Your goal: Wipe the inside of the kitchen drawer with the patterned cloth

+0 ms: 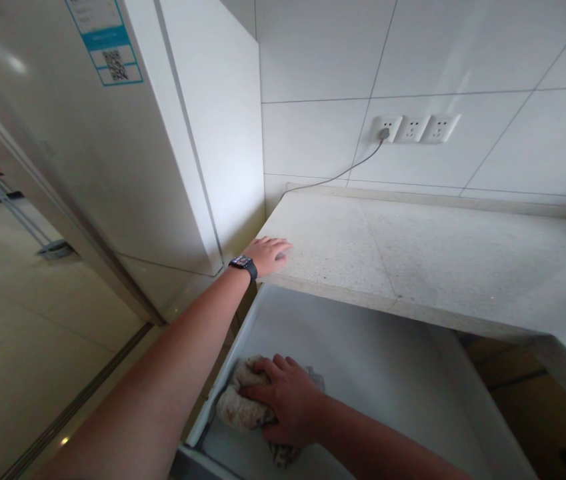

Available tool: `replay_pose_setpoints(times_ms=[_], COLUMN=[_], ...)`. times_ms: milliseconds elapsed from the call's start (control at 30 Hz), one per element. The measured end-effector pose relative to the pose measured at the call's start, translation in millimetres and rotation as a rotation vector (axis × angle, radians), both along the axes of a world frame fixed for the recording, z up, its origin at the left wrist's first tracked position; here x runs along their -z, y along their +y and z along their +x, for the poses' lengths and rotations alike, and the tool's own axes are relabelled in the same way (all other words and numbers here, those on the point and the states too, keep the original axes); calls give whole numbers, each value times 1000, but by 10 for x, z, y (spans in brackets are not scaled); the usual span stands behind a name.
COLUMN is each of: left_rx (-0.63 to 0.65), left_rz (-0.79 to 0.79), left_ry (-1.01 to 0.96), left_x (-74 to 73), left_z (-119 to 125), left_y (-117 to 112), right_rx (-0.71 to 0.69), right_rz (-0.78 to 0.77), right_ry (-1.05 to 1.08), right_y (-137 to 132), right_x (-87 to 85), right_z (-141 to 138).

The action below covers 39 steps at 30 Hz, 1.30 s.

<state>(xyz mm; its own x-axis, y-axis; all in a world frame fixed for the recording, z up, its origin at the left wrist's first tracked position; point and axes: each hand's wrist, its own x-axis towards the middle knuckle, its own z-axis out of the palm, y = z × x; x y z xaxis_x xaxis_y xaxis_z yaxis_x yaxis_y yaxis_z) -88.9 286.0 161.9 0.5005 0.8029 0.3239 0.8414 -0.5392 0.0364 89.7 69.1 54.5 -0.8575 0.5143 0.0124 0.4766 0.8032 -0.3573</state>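
The right hand (pixel 295 407) curls over a cloth (pixel 240 403) inside the drawer (pixel 367 360); the left hand (pixel 269 257) rests spread, empty, on the bench (pixel 333 233). Wiping seems underway, the remainder unclear.

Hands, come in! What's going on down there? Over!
Left hand open on counter. Right hand gripping bunched cloth. Cloth inside drawer, drawer wall close beside it.
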Motion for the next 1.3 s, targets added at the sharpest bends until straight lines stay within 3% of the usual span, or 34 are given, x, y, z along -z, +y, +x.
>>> replay_pose_setpoints(times_ms=[1300], left_rx=[-4], left_rz=[12], left_ry=[-6], left_x=[7], left_z=[-1], left_y=[-2], right_rx=[12], right_rz=[23], right_ry=[23], right_y=[3], right_x=[32], right_z=[17])
